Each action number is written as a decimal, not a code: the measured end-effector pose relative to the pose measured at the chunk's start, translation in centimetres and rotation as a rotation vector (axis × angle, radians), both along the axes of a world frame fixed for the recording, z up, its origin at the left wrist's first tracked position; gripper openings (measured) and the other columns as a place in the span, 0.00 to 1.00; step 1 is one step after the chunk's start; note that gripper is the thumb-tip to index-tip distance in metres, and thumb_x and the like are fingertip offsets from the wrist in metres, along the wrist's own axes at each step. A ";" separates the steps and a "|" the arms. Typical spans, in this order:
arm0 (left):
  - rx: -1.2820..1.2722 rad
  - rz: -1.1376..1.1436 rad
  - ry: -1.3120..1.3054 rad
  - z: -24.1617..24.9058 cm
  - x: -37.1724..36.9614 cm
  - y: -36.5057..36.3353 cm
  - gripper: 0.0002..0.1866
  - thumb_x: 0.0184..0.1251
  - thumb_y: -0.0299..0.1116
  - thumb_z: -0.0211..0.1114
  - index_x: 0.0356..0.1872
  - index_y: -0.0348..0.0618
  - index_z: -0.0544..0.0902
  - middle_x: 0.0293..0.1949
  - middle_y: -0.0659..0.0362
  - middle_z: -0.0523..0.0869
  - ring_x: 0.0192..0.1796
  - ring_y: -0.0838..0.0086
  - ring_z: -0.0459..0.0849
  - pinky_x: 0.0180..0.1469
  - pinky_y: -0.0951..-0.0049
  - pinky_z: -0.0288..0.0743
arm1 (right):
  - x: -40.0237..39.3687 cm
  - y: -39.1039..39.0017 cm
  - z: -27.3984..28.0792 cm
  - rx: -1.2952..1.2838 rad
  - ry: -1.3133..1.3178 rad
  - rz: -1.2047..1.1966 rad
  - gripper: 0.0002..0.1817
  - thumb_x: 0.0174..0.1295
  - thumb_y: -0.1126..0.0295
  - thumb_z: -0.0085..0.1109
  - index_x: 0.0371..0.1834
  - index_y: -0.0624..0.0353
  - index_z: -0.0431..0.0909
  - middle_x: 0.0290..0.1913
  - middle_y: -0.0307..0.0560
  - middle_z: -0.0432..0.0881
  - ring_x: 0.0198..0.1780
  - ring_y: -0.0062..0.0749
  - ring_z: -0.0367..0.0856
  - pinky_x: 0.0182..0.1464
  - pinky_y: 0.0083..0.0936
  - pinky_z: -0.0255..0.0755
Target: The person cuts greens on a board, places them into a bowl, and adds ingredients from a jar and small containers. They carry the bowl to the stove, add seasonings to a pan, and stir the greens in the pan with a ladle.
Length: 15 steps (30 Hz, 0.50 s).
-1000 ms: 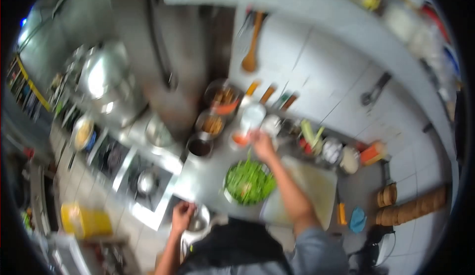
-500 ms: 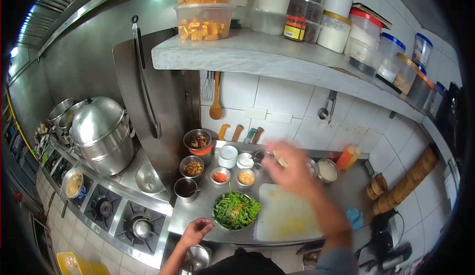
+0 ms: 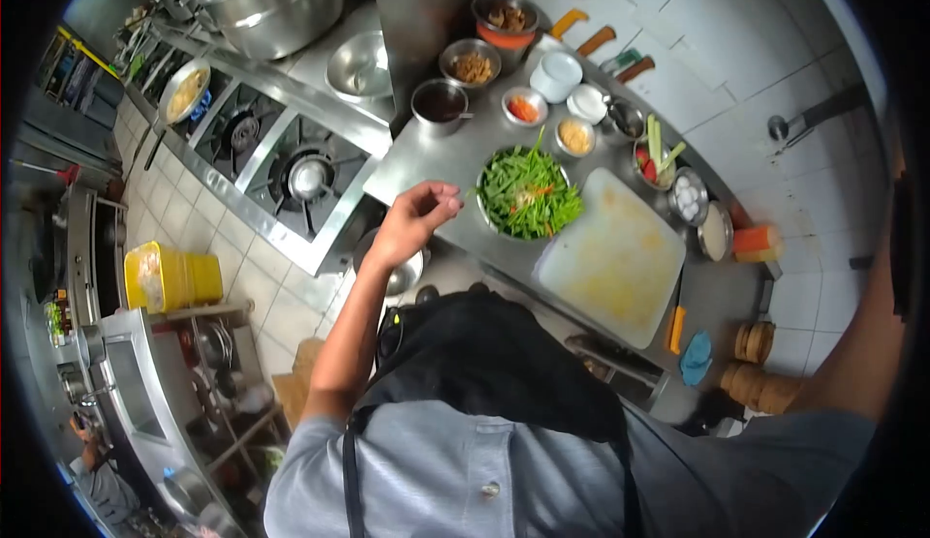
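My left hand (image 3: 417,223) hovers just left of a metal bowl filled with chopped green leaves and stems (image 3: 528,192), topped with some orange-red shreds and a pale heap. Its fingers are loosely bent with a small gap to the thumb, and nothing shows between them. Only my right forearm (image 3: 852,354) appears, rising along the right edge; the hand itself is outside the picture. Right of the greens lies a stained white cutting board (image 3: 615,262). An orange-handled knife (image 3: 675,330) rests beside it.
Along the counter's back stand a dark sauce pot (image 3: 439,102), a bowl of browned pieces (image 3: 472,65), white cups (image 3: 556,75) and small ingredient bowls (image 3: 576,136). Gas burners (image 3: 308,178) are at left, with a yellow bin (image 3: 174,276) on the floor. Another person (image 3: 105,485) is at far lower left.
The view has tipped down and turned. My right hand has gone from above the back bowls out of the picture at upper right. My left hand stays beside the greens.
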State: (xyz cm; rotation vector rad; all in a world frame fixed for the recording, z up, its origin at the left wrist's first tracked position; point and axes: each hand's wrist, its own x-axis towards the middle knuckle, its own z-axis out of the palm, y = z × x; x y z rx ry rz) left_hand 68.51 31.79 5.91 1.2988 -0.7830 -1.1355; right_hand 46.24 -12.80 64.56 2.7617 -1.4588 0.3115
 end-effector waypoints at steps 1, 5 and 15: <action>0.012 -0.009 -0.010 -0.1 0.0 -0.1 0.16 0.71 0.32 0.65 0.54 0.34 0.78 0.44 0.57 0.86 0.46 0.76 0.82 0.54 0.74 0.75 | -0.5 0.5 0.6 0.058 -0.053 0.030 0.21 0.64 0.50 0.60 0.37 0.60 0.80 0.35 0.44 0.79 0.34 0.33 0.75 0.37 0.31 0.71; -0.079 0.072 -0.006 2.1 -0.6 -0.7 0.13 0.70 0.29 0.64 0.51 0.35 0.79 0.41 0.59 0.85 0.43 0.77 0.81 0.51 0.76 0.75 | -3.8 5.3 2.5 0.136 -0.305 0.134 0.18 0.67 0.55 0.60 0.31 0.60 0.79 0.27 0.40 0.78 0.27 0.28 0.74 0.30 0.26 0.71; -0.716 0.056 -0.636 12.1 -9.1 -3.8 0.40 0.47 0.35 0.79 0.62 0.33 0.70 0.60 0.43 0.75 0.57 0.54 0.79 0.58 0.58 0.74 | -1.2 34.5 -35.2 -0.164 -0.364 0.199 0.15 0.65 0.58 0.61 0.40 0.60 0.75 0.36 0.50 0.78 0.36 0.47 0.81 0.36 0.39 0.74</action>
